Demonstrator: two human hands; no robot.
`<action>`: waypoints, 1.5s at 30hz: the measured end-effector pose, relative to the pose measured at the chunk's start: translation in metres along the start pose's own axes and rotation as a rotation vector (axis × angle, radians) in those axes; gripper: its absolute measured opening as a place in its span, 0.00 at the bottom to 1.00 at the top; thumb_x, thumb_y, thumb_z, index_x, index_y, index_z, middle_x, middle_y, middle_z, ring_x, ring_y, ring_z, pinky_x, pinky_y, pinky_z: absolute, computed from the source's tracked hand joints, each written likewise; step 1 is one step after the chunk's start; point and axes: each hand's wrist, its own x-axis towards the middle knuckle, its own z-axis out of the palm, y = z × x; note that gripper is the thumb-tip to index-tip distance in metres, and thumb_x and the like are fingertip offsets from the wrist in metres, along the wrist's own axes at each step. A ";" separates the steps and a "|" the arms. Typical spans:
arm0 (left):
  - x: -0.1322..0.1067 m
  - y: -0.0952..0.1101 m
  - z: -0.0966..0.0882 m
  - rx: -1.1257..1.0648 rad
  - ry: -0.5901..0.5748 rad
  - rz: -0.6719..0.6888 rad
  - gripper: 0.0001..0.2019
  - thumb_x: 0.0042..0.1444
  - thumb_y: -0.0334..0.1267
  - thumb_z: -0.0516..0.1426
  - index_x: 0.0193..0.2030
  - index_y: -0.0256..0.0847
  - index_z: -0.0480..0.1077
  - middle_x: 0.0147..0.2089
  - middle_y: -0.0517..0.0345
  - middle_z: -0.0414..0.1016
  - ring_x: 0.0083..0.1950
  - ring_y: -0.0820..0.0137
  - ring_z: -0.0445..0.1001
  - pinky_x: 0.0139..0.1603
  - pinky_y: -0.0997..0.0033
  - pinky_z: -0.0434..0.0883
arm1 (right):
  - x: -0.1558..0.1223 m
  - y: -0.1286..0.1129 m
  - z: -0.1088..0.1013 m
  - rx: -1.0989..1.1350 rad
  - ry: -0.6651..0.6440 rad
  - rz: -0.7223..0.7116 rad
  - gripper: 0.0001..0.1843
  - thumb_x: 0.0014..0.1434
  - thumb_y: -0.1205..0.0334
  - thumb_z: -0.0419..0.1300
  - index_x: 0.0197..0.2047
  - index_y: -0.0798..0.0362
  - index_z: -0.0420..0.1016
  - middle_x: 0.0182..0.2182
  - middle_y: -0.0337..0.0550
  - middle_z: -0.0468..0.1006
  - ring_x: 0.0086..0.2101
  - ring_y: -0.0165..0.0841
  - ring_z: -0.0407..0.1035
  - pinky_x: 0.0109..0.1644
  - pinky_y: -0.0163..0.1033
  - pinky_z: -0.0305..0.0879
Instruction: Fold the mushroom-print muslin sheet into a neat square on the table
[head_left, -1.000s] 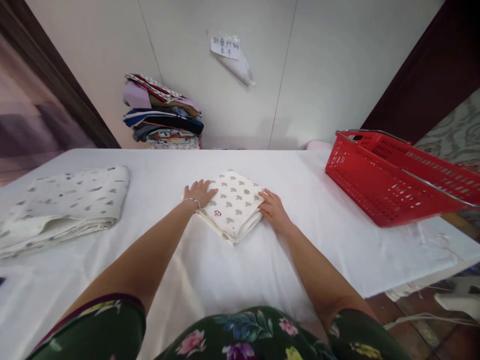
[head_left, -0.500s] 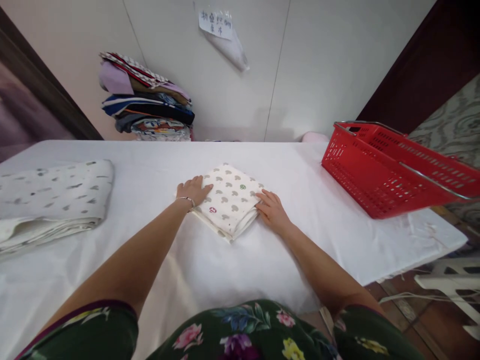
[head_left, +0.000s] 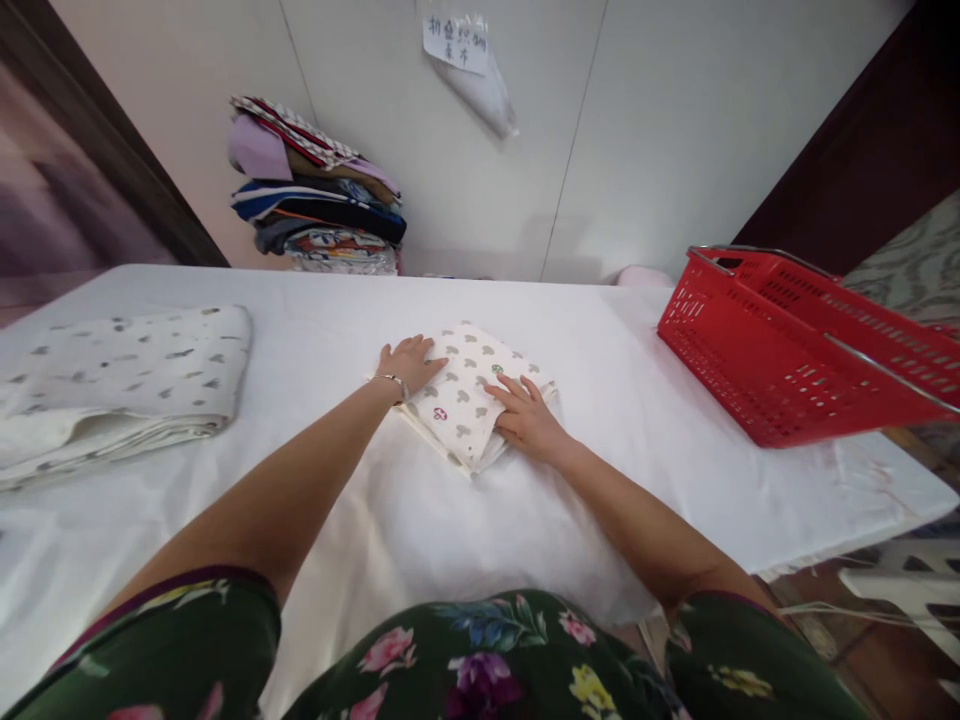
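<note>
A small folded cream cloth (head_left: 469, 385) printed with grey shapes lies in the middle of the white table (head_left: 360, 500). My left hand (head_left: 409, 362), with a bracelet at the wrist, lies flat on the cloth's left corner, fingers stretched out. My right hand (head_left: 523, 415) rests on the cloth's near right side, fingers spread flat over the fabric. Neither hand grips anything.
A larger folded cloth (head_left: 120, 385) of the same print lies at the table's left. A red plastic basket (head_left: 802, 340) stands on the right end. Behind the table, a stack of folded fabrics (head_left: 319, 215) leans on the wall, with a paper note (head_left: 456, 42) above.
My right hand has slid from the cloth's right edge onto its top. The left hand stays on the left corner. The view has shifted slightly.
</note>
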 end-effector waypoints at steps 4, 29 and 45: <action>0.002 -0.005 0.007 -0.006 -0.065 -0.014 0.34 0.57 0.58 0.39 0.67 0.44 0.47 0.70 0.55 0.44 0.69 0.58 0.47 0.66 0.49 0.44 | -0.019 -0.010 0.006 0.037 0.074 0.036 0.11 0.61 0.63 0.53 0.42 0.46 0.76 0.57 0.42 0.67 0.63 0.39 0.45 0.64 0.53 0.43; -0.096 0.066 0.037 0.043 0.017 0.524 0.31 0.56 0.60 0.45 0.64 0.49 0.56 0.69 0.54 0.48 0.69 0.57 0.44 0.65 0.44 0.42 | -0.016 0.061 -0.006 0.128 0.204 0.475 0.17 0.59 0.62 0.52 0.51 0.48 0.73 0.53 0.44 0.71 0.56 0.37 0.60 0.61 0.46 0.55; -0.106 0.064 0.032 -0.130 0.081 0.510 0.25 0.59 0.56 0.43 0.57 0.49 0.64 0.65 0.57 0.60 0.67 0.63 0.53 0.66 0.50 0.47 | 0.036 0.069 0.010 0.189 0.233 0.592 0.20 0.57 0.58 0.52 0.51 0.52 0.72 0.55 0.47 0.69 0.56 0.38 0.60 0.61 0.46 0.54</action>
